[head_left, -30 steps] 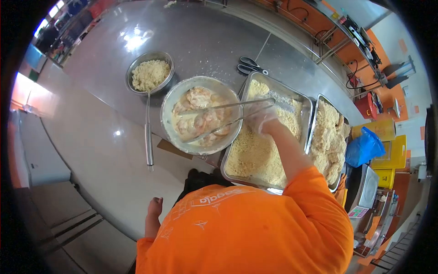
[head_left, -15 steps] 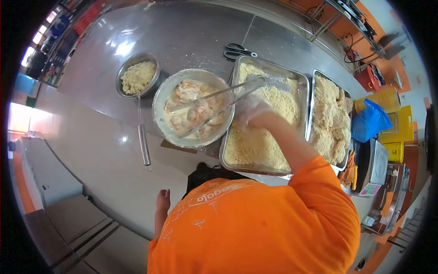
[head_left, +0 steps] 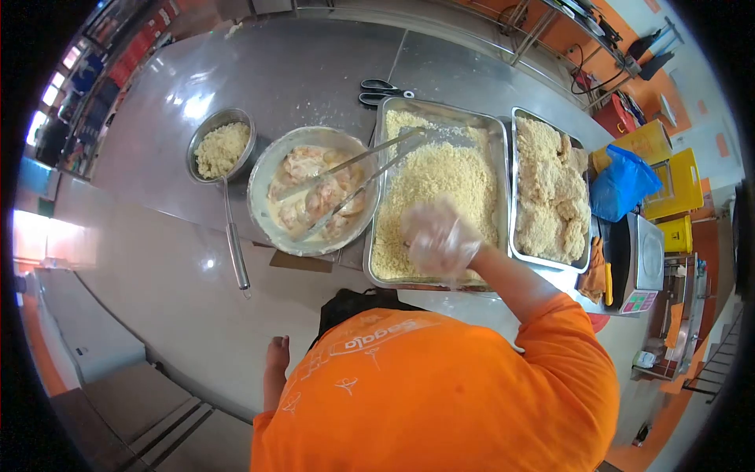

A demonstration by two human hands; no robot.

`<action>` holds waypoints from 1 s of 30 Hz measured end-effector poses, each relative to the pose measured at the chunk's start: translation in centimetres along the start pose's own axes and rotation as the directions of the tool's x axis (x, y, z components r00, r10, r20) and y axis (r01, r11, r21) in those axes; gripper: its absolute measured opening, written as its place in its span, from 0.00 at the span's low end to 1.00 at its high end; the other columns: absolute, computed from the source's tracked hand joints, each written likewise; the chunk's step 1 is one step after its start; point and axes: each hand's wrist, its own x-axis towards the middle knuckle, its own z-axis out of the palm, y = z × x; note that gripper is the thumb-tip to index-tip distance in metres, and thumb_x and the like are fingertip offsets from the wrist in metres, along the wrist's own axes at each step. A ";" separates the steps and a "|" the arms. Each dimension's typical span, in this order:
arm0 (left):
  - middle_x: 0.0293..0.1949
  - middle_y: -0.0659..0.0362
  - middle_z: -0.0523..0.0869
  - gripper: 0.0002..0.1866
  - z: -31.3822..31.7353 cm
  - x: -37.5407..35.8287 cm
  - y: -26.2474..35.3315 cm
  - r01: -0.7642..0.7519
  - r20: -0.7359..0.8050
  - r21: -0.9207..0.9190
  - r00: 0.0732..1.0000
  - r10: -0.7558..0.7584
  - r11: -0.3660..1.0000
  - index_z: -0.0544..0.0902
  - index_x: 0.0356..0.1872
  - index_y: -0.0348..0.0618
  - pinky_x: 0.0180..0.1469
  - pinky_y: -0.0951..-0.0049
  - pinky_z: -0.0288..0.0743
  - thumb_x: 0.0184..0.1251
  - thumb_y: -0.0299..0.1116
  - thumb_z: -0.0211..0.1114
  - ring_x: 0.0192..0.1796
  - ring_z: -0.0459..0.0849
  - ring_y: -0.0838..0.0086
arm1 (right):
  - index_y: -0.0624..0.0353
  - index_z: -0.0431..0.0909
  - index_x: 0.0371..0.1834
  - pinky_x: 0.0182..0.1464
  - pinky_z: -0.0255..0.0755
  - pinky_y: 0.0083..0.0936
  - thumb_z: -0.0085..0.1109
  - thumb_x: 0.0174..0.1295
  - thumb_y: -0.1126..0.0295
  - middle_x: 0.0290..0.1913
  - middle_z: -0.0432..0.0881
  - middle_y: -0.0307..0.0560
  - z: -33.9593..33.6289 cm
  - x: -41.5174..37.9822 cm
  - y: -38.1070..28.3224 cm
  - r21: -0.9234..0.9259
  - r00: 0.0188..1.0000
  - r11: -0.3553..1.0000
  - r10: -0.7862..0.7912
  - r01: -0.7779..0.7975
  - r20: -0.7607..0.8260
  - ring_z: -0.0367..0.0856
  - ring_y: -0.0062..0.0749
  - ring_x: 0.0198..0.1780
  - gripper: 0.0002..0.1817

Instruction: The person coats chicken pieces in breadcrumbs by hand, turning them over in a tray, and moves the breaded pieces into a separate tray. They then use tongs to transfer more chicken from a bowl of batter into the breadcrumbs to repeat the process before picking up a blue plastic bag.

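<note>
A: Biggest thing first: what are we working on?

B: A steel table [head_left: 314, 55]. Our crumb tray [head_left: 379, 157] sits on it with loose yellowish crumbs [head_left: 452, 173] inside. Just beside it, on our right, there's a second tray [head_left: 513, 189] piled with crumb-coated pieces [head_left: 546, 197].

A: And on our left?

B: The mixing bowl [head_left: 255, 189], right up by the crumb tray, with pinkish pieces [head_left: 324, 197] in pale, wet batter. Farther left we've got a strainer [head_left: 237, 256] of crumbs, its long handle hanging past the table edge.

A: Where are our tongs?

B: The tongs [head_left: 334, 171] lie across the bowl, arms apart, far ends down in the batter, joined end over the crumb tray.

A: Okay, hands?

B: Our right hand [head_left: 442, 238] wears a clear plastic glove and is over the near part of the crumbs. Fingers look loosely bent, but honestly we can't tell if they're pinching anything. Our left hand [head_left: 278, 351] is down beside the orange shirt, well below the bowl, too small to read its grip.

A: Smallest?

B: Black-handled scissors [head_left: 393, 94], near the crumb tray's far left corner.
</note>
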 end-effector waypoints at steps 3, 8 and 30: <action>0.34 0.44 0.78 0.18 0.2 0.0 0.6 -0.030 0.013 0.040 0.999 0.030 0.999 0.75 0.32 0.33 0.42 0.60 0.68 0.60 0.43 0.50 0.41 0.75 0.50 | 0.36 0.62 0.57 0.66 0.26 0.43 0.26 0.56 0.39 0.64 0.56 0.39 2.2 0.1 1.4 -0.715 0.972 0.659 -0.165 0.235 0.167 0.48 0.33 0.66 0.29; 0.34 0.43 0.78 0.19 0.3 -0.4 0.5 -0.075 0.003 0.029 0.997 0.075 0.997 0.74 0.31 0.33 0.43 0.59 0.68 0.60 0.43 0.51 0.41 0.75 0.50 | 0.39 0.62 0.57 0.64 0.36 0.43 0.30 0.58 0.46 0.63 0.59 0.41 -2.8 3.3 3.5 -0.879 0.938 0.445 -0.199 -0.171 -0.283 0.56 0.37 0.63 0.26; 0.35 0.42 0.79 0.19 2.8 1.4 -2.2 0.077 -0.012 -0.130 0.997 -0.079 0.989 0.75 0.36 0.33 0.43 0.61 0.70 0.60 0.43 0.52 0.42 0.76 0.52 | 0.47 0.65 0.55 0.56 0.58 0.38 0.39 0.58 0.57 0.56 0.67 0.45 -7.7 8.8 5.9 -0.431 0.818 0.698 0.525 -0.572 -0.235 0.66 0.40 0.56 0.22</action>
